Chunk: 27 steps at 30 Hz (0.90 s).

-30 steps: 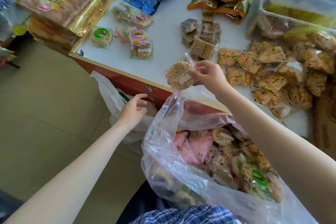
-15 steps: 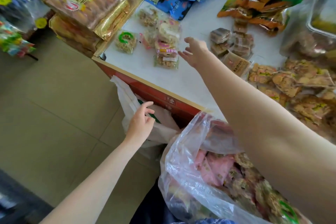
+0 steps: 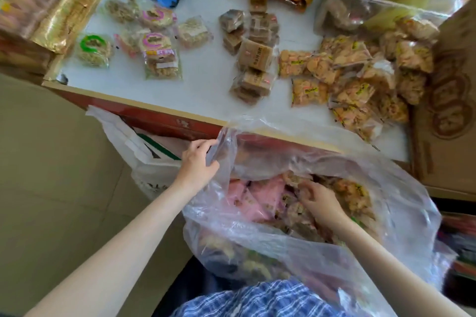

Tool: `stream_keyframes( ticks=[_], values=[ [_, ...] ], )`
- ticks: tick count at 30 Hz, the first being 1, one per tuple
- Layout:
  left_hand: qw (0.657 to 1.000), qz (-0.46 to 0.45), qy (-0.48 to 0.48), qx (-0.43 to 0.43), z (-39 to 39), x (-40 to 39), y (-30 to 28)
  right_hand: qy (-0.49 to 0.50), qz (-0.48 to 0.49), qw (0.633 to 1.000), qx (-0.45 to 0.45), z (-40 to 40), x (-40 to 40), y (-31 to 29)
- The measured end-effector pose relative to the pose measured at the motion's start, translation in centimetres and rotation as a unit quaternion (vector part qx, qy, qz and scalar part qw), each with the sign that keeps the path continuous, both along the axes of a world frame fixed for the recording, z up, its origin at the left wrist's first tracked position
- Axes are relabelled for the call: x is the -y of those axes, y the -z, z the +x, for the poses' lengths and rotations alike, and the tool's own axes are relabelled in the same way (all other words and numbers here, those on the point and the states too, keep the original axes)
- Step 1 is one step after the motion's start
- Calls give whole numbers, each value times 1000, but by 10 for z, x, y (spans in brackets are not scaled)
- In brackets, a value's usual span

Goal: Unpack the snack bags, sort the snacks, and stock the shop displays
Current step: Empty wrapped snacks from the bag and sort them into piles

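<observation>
Snack bag (image 3: 296,244) rim gripped by left hand (image 3: 197,165).

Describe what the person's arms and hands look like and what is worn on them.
Both forearms are bare from the frame's lower edge to the wrists, with no sleeves in view. The left hand and right hand wear no gloves, and no watch, bracelet or ring shows. The fingernails are too blurred to judge. The only clothing in view is a blue-and-white plaid garment at the bottom edge.
</observation>
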State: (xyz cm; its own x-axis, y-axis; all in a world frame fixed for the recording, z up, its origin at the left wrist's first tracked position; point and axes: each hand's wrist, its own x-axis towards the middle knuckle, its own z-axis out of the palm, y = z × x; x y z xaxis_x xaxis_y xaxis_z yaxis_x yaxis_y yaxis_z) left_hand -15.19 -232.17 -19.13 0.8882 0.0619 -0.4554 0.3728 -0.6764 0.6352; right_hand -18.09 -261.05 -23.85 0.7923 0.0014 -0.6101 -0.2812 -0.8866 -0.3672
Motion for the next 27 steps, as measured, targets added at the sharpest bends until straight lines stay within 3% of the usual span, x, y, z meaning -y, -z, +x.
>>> stream_keyframes(
  ticks=[2,5,11,15,19,23,27],
  values=[
    [1000,2,-3,4,-4,1,-4,-77,-60,995,25,-2,6,40],
    [1000,29,-6,4,-10,-3,-7,-116,-123,984,61,11,-4,74],
    [999,51,6,-9,-22,1,-7,-163,-212,961,74,6,-16,60],
    [999,32,-3,-4,-22,10,-9,-258,-95,959,69,-11,-2,15],
    [1000,15,-13,5,-20,14,-13,-104,94,984,107,-10,-1,-41],
    [998,-9,-55,18,-15,-1,-16,-20,143,975,170,25,-23,-85],
    [991,-37,-124,16,-13,-31,-11,89,214,965,122,80,-71,-92]
  ],
)
